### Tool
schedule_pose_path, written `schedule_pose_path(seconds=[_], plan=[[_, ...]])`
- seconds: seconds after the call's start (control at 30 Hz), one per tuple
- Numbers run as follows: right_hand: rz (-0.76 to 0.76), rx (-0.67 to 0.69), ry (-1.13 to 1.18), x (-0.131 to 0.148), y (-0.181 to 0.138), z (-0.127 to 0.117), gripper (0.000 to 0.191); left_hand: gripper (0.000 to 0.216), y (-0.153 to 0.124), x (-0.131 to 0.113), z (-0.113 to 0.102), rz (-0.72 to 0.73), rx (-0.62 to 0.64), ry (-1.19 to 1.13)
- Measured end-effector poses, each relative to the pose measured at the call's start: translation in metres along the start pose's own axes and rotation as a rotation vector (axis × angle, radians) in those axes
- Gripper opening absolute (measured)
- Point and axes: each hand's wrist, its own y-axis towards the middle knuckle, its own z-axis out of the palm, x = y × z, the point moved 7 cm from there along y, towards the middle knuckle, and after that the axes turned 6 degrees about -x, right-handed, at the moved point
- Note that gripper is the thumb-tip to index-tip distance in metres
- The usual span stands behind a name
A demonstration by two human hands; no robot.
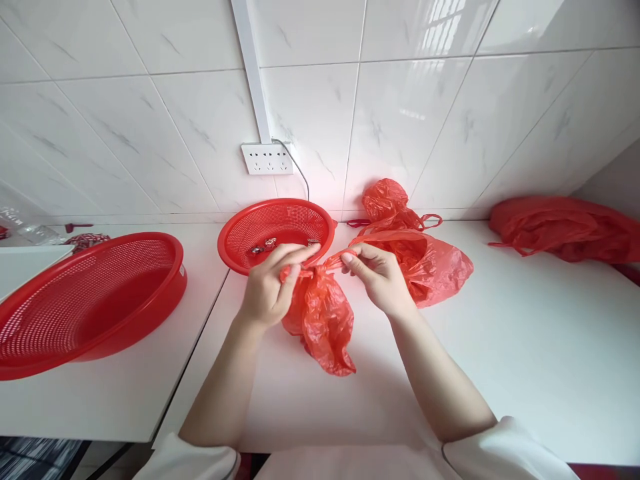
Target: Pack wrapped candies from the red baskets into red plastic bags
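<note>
A small red plastic bag (323,317) hangs between my two hands above the white table (525,347). My left hand (270,287) is closed on the bag's twisted top from the left. My right hand (381,277) pinches the bag's handle strip from the right. The bag's body droops down onto the table below my hands. Just behind my hands sits a small red perforated basket (276,228) with a few small wrapped items inside.
A big red perforated basket (85,300) rests on the left table, hanging over its front edge. More red plastic bags lie behind my right hand (425,260), by the wall (387,203) and at far right (565,228). A wall socket (267,159) with a cable sits above.
</note>
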Motion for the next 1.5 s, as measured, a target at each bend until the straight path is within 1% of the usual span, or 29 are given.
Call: schedule_pose_path(seconds=[0.07,0.13,0.2,0.3,0.37,0.43,0.5,0.57,0.63,0.7,0.77,0.8,0.87,0.9,0.97,1.03,1.1,1.17,1.27,1.33,1.4,1.43,1.47,1.5], plan=[[0.003,-0.101,-0.041,0.005,0.0,-0.017,0.026,0.039,0.0,0.008,-0.012,0.009,-0.039,0.142],[0.012,-0.161,-0.094,0.008,-0.001,-0.036,0.026,0.038,0.001,0.012,-0.024,0.02,-0.042,0.248],[0.023,-0.207,-0.147,0.009,-0.003,-0.057,0.026,0.035,0.002,0.014,-0.035,0.008,-0.041,0.304],[0.011,-0.335,-0.151,0.004,-0.009,-0.089,0.023,0.033,0.003,0.014,-0.048,-0.056,-0.042,0.345],[0.019,-0.396,-0.024,-0.005,-0.014,-0.104,0.018,0.036,0.003,0.016,-0.047,-0.155,0.023,0.316],[0.06,-0.388,0.161,-0.017,-0.015,-0.11,0.014,0.044,0.001,0.022,-0.035,-0.295,0.156,0.245],[0.128,-0.313,0.293,-0.03,-0.014,-0.108,0.011,0.051,-0.005,0.03,-0.019,-0.436,0.3,0.184],[0.193,-0.213,0.304,-0.038,-0.014,-0.102,0.014,0.051,-0.012,0.039,-0.005,-0.543,0.424,0.191],[0.207,-0.111,0.191,-0.039,-0.017,-0.092,0.023,0.049,-0.018,0.045,0.008,-0.588,0.543,0.232],[0.153,-0.029,-0.021,-0.036,-0.024,-0.076,0.031,0.044,-0.022,0.046,0.018,-0.588,0.632,0.24],[0.097,0.095,-0.284,-0.036,-0.037,-0.048,0.031,0.039,-0.022,0.043,0.024,-0.582,0.664,0.198],[0.086,0.178,-0.417,-0.039,-0.046,-0.032,0.034,0.038,-0.022,0.041,0.025,-0.582,0.661,0.175],[0.082,0.335,-0.664,-0.05,-0.063,-0.005,0.054,0.037,-0.019,0.039,0.024,-0.584,0.646,0.158],[0.089,0.401,-0.757,-0.057,-0.07,0.003,0.056,0.038,-0.018,0.039,0.022,-0.586,0.637,0.163],[0.106,0.51,-0.864,-0.065,-0.081,0.008,0.04,0.04,-0.018,0.041,0.017,-0.604,0.625,0.183],[0.117,0.6,-0.877,-0.063,-0.088,-0.001,0.028,0.041,-0.018,0.045,0.013,-0.636,0.624,0.195],[0.119,0.627,-0.859,-0.052,-0.09,-0.022,0.022,0.042,-0.02,0.049,0.009,-0.664,0.629,0.204],[0.153,0.605,-0.855,-0.04,-0.09,-0.054,0.017,0.042,-0.021,0.051,0.004,-0.685,0.629,0.224],[0.294,0.555,-0.915,-0.034,-0.094,-0.114,0.016,0.043,-0.023,0.054,-0.003,-0.714,0.629,0.268],[0.414,0.475,-0.988,-0.04,-0.097,-0.166,0.02,0.044,-0.024,0.055,-0.006,-0.725,0.625,0.288],[0.541,0.33,-1.101,-0.047,-0.099,-0.226,0.023,0.045,-0.025,0.056,-0.007,-0.723,0.621,0.291],[0.615,0.221,-1.175,-0.049,-0.101,-0.257,0.022,0.045,-0.025,0.056,-0.007,-0.718,0.618,0.286],[0.711,0.081,-1.267,-0.049,-0.102,-0.288,0.024,0.046,-0.024,0.056,-0.007,-0.711,0.619,0.278],[0.79,-0.065,-1.376,-0.044,-0.104,-0.314,0.026,0.047,-0.024,0.055,-0.005,-0.703,0.623,0.268]])
